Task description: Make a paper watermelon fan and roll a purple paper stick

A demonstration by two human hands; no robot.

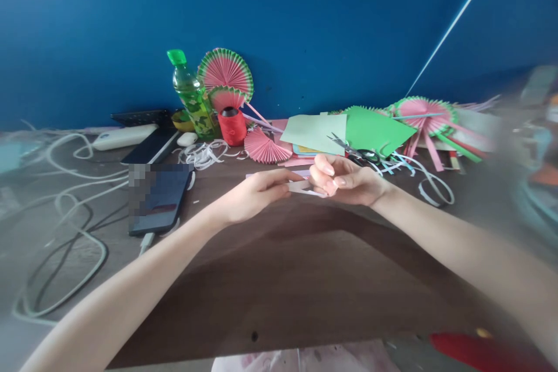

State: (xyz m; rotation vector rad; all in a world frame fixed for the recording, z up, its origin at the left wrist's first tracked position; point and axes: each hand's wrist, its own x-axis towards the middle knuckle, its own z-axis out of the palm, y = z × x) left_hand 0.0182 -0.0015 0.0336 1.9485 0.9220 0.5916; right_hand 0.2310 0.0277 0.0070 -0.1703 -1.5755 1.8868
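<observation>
My left hand (257, 193) is closed in a pinch on the left end of a small whitish paper strip (300, 187). The strip is held over the dark tabletop, and its other end runs to the fingers of my right hand (349, 180). Those fingers are curled, with thumb and fingertips together at the strip's right end. Behind my hands, a pink folded-paper fan (267, 146) lies on the table. Scissors (355, 151) with dark handles rest beside a pale green sheet (316, 131) and a bright green sheet (379, 131).
A green-capped bottle (192, 96) and a red thread spool (232, 127) stand at the back. A pink-and-green pleated fan (226, 72) leans on the blue wall. A phone (161, 200) and white cables (91, 244) lie left. More paper fans (425, 113) and strips sit right.
</observation>
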